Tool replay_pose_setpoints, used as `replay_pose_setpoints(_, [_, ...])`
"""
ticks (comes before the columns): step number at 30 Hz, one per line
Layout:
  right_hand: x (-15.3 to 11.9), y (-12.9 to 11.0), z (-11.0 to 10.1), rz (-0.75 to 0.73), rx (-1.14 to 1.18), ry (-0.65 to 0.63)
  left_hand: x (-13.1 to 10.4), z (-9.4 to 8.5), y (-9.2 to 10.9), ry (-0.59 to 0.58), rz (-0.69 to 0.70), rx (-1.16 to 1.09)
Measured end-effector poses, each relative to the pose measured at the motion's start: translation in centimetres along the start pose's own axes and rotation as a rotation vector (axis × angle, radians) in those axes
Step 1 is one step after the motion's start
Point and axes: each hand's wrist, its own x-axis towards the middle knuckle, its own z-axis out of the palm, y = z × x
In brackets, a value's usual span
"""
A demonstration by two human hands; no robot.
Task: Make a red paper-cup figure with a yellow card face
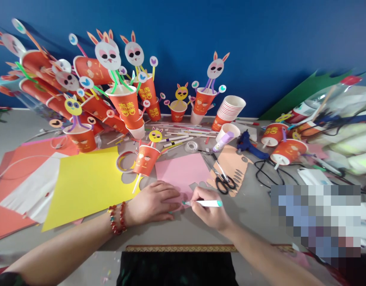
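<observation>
My right hand [209, 207] is closed around a white marker [211, 203] with a teal end. The marker's tip meets the pink paper [183, 171], where a small teal mark shows. Flat on that paper lies my left hand [155, 201], its fingers stretched out beside the tip. Just beyond the left hand, a red paper cup [145, 160] with a yellow bunny face [155, 135] and a white stick leans on its side. Black-handled scissors [225, 183] rest to the right of the pink sheet, partly over orange paper [235, 163] with cut-outs.
Yellow paper [87, 178] and red sheets [10, 178] cover the left. Several finished bunny cups [123, 103] stand along the blue wall. At the back right are stacked paper cups [230, 109], a blue glue gun [248, 145] with a black cord, and a clear tape roll [191, 147].
</observation>
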Motion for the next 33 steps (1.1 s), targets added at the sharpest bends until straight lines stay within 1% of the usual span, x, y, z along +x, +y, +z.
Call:
replay_pose_setpoints(6, [0.11,-0.03,-0.07,-0.001,-0.002,-0.004,-0.02,-0.05,0.00,-0.002,0.000,-0.004])
replay_pose_setpoints(12, [0.02,-0.10,-0.04,-0.005,0.004,0.017,-0.08,0.01,-0.01,-0.014,-0.008,-0.001])
replay_pose_setpoints(19, [0.08,-0.23,-0.05,-0.004,-0.003,0.031,-0.06,0.07,-0.01,-0.001,-0.005,-0.011])
replay_pose_setpoints(23, [0.09,-0.16,-0.02,-0.005,-0.003,0.017,-0.06,0.04,-0.01,0.001,-0.004,-0.011])
replay_pose_setpoints(28, [0.06,-0.15,-0.01,0.010,-0.006,0.047,-0.10,0.10,-0.02,0.010,-0.004,-0.013])
replay_pose_setpoints(33, [0.08,-0.30,-0.14,-0.012,-0.006,0.012,-0.14,0.24,-0.07,0.003,-0.002,-0.011])
